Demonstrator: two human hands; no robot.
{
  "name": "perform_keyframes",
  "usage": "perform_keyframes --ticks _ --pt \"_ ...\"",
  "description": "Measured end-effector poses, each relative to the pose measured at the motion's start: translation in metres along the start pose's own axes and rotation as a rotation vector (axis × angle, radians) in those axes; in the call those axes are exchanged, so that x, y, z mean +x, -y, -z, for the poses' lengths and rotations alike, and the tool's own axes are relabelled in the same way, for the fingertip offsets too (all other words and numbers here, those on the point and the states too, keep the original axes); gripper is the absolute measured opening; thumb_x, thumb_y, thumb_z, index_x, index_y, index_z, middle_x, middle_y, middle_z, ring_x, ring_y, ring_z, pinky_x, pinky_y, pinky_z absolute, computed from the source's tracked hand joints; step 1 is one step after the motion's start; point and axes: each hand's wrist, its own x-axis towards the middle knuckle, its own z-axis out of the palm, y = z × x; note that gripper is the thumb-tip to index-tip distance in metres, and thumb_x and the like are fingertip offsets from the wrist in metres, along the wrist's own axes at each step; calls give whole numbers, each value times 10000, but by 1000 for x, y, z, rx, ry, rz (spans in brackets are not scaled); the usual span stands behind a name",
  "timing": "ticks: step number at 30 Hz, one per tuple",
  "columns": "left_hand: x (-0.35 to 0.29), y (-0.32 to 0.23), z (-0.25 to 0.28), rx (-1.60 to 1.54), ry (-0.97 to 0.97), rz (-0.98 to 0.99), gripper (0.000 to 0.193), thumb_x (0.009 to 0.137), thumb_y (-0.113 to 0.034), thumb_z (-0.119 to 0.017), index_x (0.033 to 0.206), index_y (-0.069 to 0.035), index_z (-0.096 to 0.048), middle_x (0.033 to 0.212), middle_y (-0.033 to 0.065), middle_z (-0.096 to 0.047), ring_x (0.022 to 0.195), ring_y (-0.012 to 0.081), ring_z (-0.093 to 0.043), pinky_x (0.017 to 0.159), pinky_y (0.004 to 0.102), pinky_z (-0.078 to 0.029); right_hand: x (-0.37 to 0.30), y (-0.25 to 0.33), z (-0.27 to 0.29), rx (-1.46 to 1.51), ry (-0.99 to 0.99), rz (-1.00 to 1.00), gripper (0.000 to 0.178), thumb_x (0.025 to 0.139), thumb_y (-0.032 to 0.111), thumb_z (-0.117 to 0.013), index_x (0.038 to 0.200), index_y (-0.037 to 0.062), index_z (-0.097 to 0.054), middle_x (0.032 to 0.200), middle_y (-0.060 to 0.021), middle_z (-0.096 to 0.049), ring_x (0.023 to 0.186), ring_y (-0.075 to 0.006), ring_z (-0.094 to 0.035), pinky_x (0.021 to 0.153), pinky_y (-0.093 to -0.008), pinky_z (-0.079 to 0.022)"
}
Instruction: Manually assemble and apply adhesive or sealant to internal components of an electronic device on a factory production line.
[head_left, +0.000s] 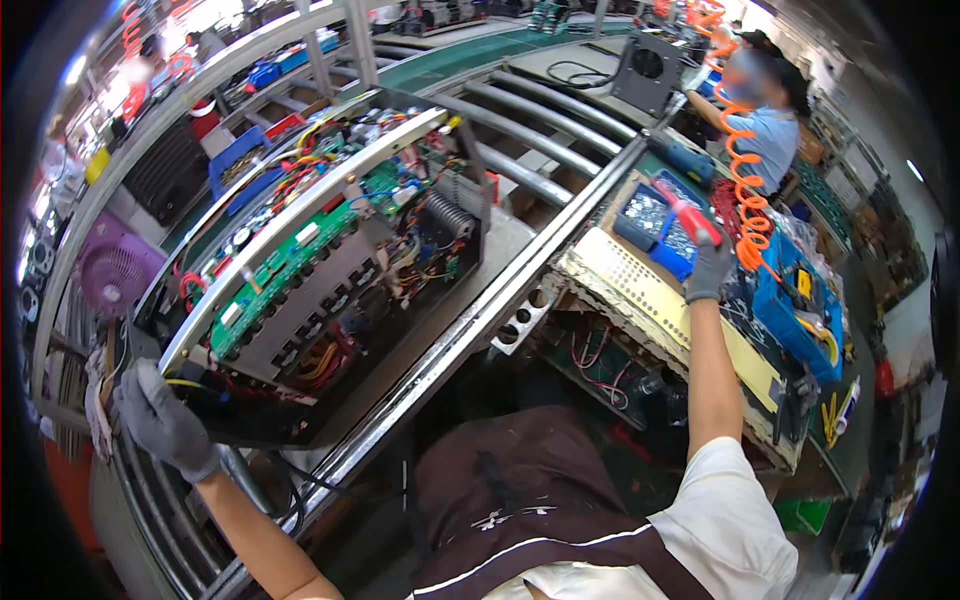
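My left hand [165, 420], in a grey glove, is at the near left corner of an opened machine chassis [330, 320]. Its fingers are stretched out and touch or nearly touch the chassis edge; I cannot tell which. Inside the chassis show a green circuit board [285, 275], dark heat sinks and bundles of coloured wires, with a pale metal bar [300, 225] running along the top. Over the bench at the right, my gloved right hand [708, 268] is closed round a red screwdriver [685, 210], which points up and left above blue bins of small screws [675, 240].
The chassis sits on a roller conveyor [545, 125] with a metal rail [470, 320]. An orange coiled hose [745, 190] hangs beside my right hand. A blue tray [795, 300] holds tools. Another person [770, 125] works at the far right. A purple fan [115, 265] stands left.
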Motion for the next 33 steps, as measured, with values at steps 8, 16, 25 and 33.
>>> perform_keyframes --ticks 8,16,25,33 --pt "5 -20 -9 -34 -66 -75 205 921 -107 -495 833 50 -592 790 144 -574 764 292 -505 734 376 -404 -62 187 -97 792 340 -501 481 790 429 -703 1053 56 -554 763 -39 -576 638 -137 -535 542 -255 -420" --pt "3 -9 -8 -12 -44 -36 175 892 -96 -504 856 38 -610 825 142 -589 803 289 -521 765 370 -413 -130 287 -137 493 521 382 464 728 103 -758 1083 24 -469 1097 -193 -560 971 -265 -593 842 -371 -501" --pt "3 -8 -9 -22 -52 -49 160 870 -101 -547 846 44 -610 807 140 -592 798 293 -523 756 375 -416 -145 302 -152 337 526 503 452 701 -19 -778 1026 31 -467 977 -147 -554 938 -254 -613 785 -331 -525" --pt "5 -9 -7 -27 -60 -80 165 871 -111 -557 827 44 -597 776 137 -575 769 295 -512 717 385 -409 -144 297 -158 369 496 458 424 708 -2 -779 1010 28 -483 969 -152 -572 910 -246 -626 787 -322 -517"
